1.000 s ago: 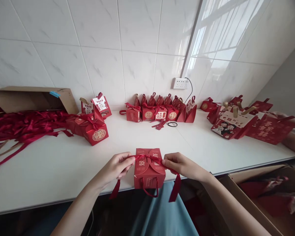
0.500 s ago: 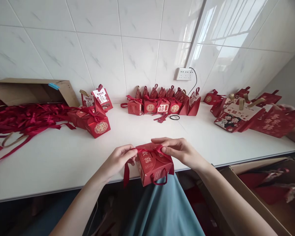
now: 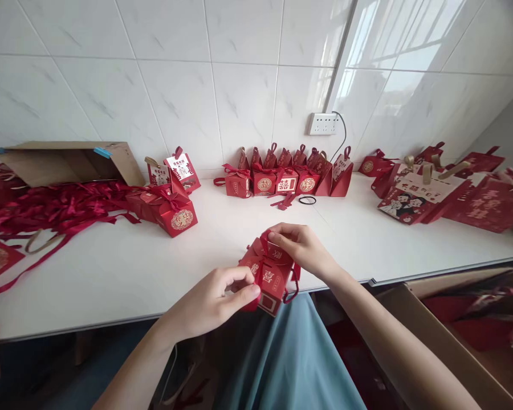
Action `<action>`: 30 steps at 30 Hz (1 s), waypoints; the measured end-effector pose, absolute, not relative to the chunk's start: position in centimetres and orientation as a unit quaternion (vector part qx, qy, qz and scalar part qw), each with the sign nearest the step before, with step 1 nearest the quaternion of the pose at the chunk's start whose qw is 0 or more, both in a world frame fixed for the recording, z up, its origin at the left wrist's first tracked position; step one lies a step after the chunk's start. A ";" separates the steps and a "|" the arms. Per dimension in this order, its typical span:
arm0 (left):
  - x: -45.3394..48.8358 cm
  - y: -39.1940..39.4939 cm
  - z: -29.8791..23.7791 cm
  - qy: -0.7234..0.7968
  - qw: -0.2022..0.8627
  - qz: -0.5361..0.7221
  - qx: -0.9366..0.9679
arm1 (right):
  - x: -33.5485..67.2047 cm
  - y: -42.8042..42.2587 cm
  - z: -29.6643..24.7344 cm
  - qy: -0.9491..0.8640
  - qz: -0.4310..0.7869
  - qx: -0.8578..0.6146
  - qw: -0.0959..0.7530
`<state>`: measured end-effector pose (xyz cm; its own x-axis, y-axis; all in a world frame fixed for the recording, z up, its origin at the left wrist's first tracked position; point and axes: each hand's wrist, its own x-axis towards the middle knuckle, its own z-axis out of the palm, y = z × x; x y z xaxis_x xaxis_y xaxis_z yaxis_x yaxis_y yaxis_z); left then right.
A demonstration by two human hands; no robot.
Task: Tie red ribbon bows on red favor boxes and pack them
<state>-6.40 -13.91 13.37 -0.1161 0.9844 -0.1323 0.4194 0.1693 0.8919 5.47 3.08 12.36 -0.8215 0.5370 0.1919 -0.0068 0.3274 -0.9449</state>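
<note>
1. At the near edge of the table, left hand and right hand both pinch red ribbon.
2. The gift box under it just turned, so the ribbon runs front to back.
3. Small boxes stand behind.

Your white tabletop carries, well left of your left hand, a heap of red ribbons, with a bow-tied red box closer to that hand. Beyond your right hand lies a black ring, a row of small red boxes behind it, and printed red packages stand well to that hand's right
</note>
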 end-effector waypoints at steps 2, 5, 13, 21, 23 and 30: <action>-6.4 -14.1 13.6 0.660 0.390 0.357 0.534 | 6.1 2.9 13.0 -0.790 0.538 -0.171 0.238; -7.2 -14.2 13.6 0.662 0.393 0.388 0.507 | 7.8 2.6 13.5 -0.806 0.519 -0.182 0.219; -9.7 -11.9 10.5 0.573 0.447 0.547 0.416 | 10.6 1.4 10.6 -0.739 0.616 -0.224 0.156; -8.5 -11.9 7.8 0.462 0.494 0.678 0.290 | 10.2 1.6 7.1 -0.522 0.798 -0.204 0.222; -8.0 -12.1 7.7 0.453 0.490 0.683 0.299 | 10.3 1.6 7.4 -0.519 0.798 -0.199 0.232; -7.6 -12.5 7.1 0.448 0.503 0.664 0.325 | 10.2 2.5 8.0 -0.545 0.779 -0.206 0.232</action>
<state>-7.61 -12.54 7.08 -0.2822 0.9591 -0.0197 -0.3771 -0.0921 0.9216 10.24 2.46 8.02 -0.8074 0.5860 -0.0680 -0.1371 -0.2985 -0.9445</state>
